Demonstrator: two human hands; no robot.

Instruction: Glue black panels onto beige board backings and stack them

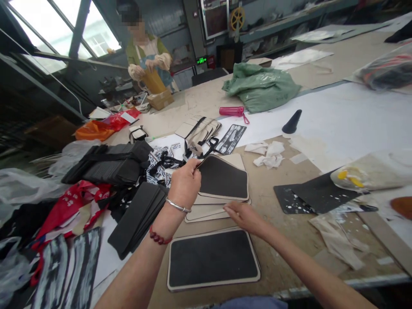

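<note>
My left hand (186,182) pinches the upper left corner of a black panel with a beige border (223,178), which is lifted and tilted over a small stack. My right hand (243,216) is at the lower edge of the beige panels (206,212) in that stack; its fingers are bent together, and whether they grip a sheet is too small to tell. Nearer to me, a second black panel with a beige rim (214,259) lies flat on the table. Left of my left wrist rest several long black pieces (138,219).
Dark bundled pieces (109,163) and red cloth (74,201) lie at the left. Beyond my hands are a pink bottle (231,111), a green bag (262,86) and a black cone (292,122). Glue-spotted black sheets (312,193) lie right. Another person (148,60) stands across the table.
</note>
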